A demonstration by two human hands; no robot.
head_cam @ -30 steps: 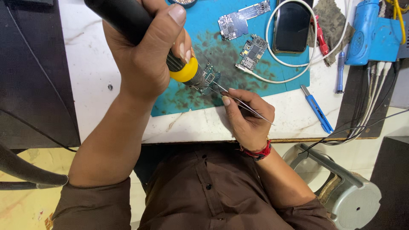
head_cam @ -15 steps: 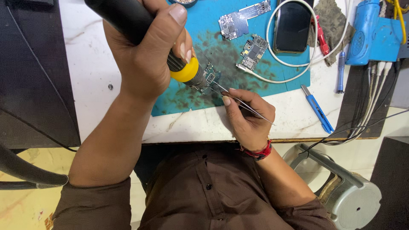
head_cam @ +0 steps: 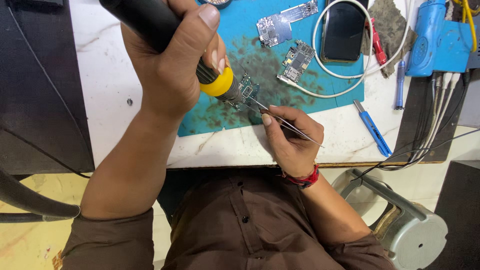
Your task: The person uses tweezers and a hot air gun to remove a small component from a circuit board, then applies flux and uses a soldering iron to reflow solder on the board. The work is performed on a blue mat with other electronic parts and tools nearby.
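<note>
My left hand (head_cam: 167, 65) grips a thick black tool with a yellow collar (head_cam: 216, 82), its nozzle pointed down at a small green circuit board (head_cam: 247, 92) on the stained blue work mat (head_cam: 240, 30). My right hand (head_cam: 289, 137) pinches thin metal tweezers (head_cam: 285, 125) whose tips touch that same board. The right wrist wears a red thread band (head_cam: 302, 178).
Two more circuit boards (head_cam: 274, 27) (head_cam: 298, 60), a dark phone (head_cam: 342, 31) ringed by a white cable, a blue cutter (head_cam: 372, 127), a small screwdriver (head_cam: 400, 82) and a blue device (head_cam: 432, 37) lie on the white marble table (head_cam: 100, 75). A grey stool (head_cam: 400, 225) stands at right.
</note>
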